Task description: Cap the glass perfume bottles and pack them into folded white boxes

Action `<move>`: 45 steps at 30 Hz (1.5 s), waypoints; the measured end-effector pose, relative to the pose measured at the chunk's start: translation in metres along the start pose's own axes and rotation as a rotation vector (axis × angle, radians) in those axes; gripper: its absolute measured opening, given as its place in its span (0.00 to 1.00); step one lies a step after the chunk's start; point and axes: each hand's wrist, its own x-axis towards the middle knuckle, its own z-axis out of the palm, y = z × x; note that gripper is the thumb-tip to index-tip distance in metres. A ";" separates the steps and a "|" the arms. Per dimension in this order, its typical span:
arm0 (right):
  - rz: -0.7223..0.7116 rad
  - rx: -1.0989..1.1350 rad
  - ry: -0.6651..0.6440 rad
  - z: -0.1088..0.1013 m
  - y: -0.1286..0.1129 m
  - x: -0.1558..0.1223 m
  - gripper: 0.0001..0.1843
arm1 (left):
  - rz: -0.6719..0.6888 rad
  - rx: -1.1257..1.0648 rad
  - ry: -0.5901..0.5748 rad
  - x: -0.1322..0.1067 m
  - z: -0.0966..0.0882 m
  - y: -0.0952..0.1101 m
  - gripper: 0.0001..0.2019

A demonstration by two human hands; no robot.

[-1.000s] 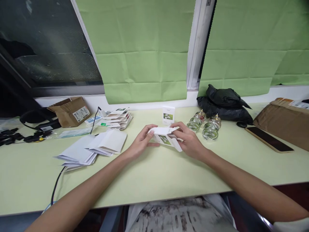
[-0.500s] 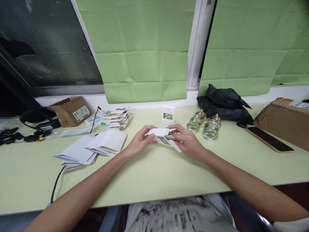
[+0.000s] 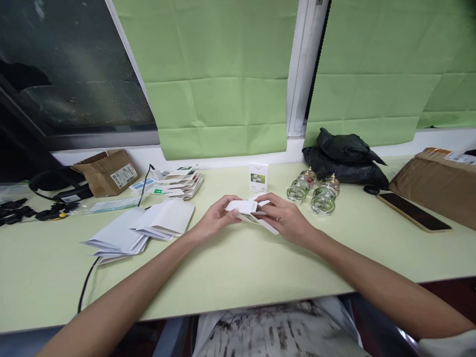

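Observation:
A small white cardboard box with a green picture on its side lies between my hands above the table. My left hand grips its left end, thumb on the near side and fingers behind. At the right end, where flaps stick out, my right hand has its fingers closed on the cardboard; its fingertips are partly hidden by the flaps. Just beyond stands a similar upright white box with a flower picture. White folded papers or flattened boxes are piled to the left of my left hand.
A stack of printed flat cartons lies behind the white pile, near an opened brown box. Rightward are clear glass jars, black plastic bags, a phone and a large brown parcel. A black cable crosses the left side.
The box in my hands has tipped slightly, so less of its picture side shows. My right fingers have shifted a little at the flaps. The view has moved slightly.

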 end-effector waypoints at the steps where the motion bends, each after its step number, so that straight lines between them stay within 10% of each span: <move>1: 0.005 0.000 0.018 0.000 0.001 0.000 0.12 | 0.012 0.032 -0.006 0.000 -0.001 0.000 0.23; 17: -0.016 0.186 0.106 -0.008 -0.007 0.000 0.16 | 0.104 0.186 0.153 0.001 -0.003 -0.001 0.16; 27: -0.044 0.103 0.092 0.001 -0.007 0.000 0.25 | 0.157 0.657 0.200 -0.004 -0.009 0.006 0.16; 34: 0.255 -0.034 0.257 0.010 0.014 -0.001 0.21 | 0.051 0.515 0.371 0.008 -0.024 -0.017 0.21; 45: 0.548 -0.250 -0.028 0.021 0.035 -0.007 0.29 | -0.046 0.599 0.630 0.028 -0.052 -0.035 0.17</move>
